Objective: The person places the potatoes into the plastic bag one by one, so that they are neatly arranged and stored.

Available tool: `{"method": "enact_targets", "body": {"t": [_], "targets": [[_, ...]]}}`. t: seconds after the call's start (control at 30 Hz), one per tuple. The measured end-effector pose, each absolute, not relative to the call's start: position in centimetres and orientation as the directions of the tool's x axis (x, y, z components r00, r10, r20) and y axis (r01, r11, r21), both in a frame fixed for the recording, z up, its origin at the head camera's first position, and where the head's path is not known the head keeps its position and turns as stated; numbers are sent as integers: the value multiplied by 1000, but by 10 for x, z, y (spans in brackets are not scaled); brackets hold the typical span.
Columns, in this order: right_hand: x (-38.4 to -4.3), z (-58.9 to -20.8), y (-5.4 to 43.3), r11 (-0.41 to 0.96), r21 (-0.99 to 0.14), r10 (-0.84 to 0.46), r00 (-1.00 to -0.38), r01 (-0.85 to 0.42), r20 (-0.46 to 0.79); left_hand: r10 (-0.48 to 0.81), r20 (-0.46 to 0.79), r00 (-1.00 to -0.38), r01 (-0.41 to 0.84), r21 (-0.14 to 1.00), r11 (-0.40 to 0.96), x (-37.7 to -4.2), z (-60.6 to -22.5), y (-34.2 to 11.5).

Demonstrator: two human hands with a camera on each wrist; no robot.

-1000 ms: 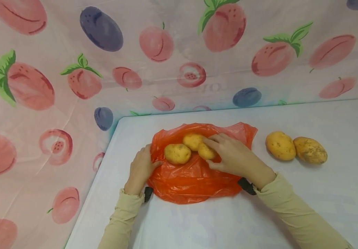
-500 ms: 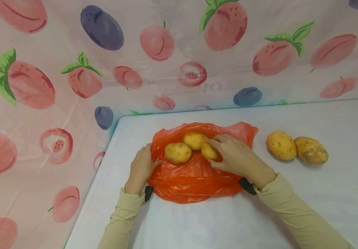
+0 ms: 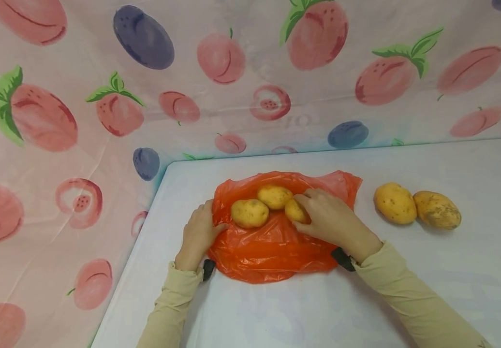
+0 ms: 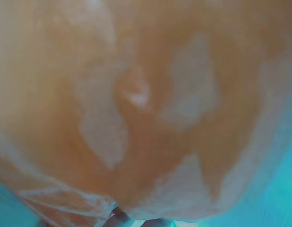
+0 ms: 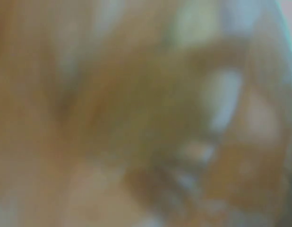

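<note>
A crumpled red plastic bag (image 3: 259,263) lies on the table with its mouth spread wide. Two potatoes sit on it: one on the left (image 3: 250,213) and one behind it (image 3: 274,196). My right hand (image 3: 331,217) grips a third potato (image 3: 295,211) between thumb and fingers, partly covering it, close to the other two. At the bag's left edge my left hand (image 3: 198,234) holds the plastic, thumb over the inner side. The left wrist view is filled by blurred bag film (image 4: 136,142). In the right wrist view a potato (image 5: 150,104) is a blurred yellowish shape.
Two more potatoes, a smooth one (image 3: 395,203) and a dirt-marked one (image 3: 436,210), lie touching each other on the white table (image 3: 450,280) to the right of the bag. A fruit-print cloth (image 3: 250,63) hangs behind and along the left side.
My right hand has shifted the potato it grips slightly to the right, away from the potato on the left. My left hand has kept its place at the bag's edge.
</note>
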State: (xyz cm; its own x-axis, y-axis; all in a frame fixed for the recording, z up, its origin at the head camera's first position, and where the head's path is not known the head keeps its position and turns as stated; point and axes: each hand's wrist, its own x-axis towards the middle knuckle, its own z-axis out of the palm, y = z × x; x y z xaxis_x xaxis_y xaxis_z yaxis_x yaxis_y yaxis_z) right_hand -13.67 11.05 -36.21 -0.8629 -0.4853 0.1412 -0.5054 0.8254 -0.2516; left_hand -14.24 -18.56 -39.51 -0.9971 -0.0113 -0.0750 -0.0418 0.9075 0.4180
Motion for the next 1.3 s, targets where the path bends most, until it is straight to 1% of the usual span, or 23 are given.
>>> {"method": "enact_targets", "body": {"t": [0.2,0.4,0.63,0.9,1.03,1.2,1.3], "targets": [[-136,-363,105,847,-223,-462,-875,-483,142,-13,-81,-997,-46,414,909,-142,-395,-185],[-136,-367,99,849,-200,-464,-871,-489,159,-6,-70,-998,-35,419,907,-142,-395,-186],[-139,-371,94,860,-192,-445,-879,-473,171,4,-62,-998,-22,418,908,-143,-395,-186],[-139,-377,88,869,-158,-433,-875,-469,216,5,-63,-998,-22,422,906,-143,-397,-186],[-138,-379,87,874,-159,-426,-881,-460,205,3,-63,-998,-24,424,905,-143,-397,-186],[-137,-378,87,868,-149,-448,-876,-474,178,7,-56,-998,-17,420,908,-142,-397,-186],[-135,-377,88,858,-167,-462,-872,-486,161,9,-54,-998,-14,415,910,-142,-397,-187]]}}
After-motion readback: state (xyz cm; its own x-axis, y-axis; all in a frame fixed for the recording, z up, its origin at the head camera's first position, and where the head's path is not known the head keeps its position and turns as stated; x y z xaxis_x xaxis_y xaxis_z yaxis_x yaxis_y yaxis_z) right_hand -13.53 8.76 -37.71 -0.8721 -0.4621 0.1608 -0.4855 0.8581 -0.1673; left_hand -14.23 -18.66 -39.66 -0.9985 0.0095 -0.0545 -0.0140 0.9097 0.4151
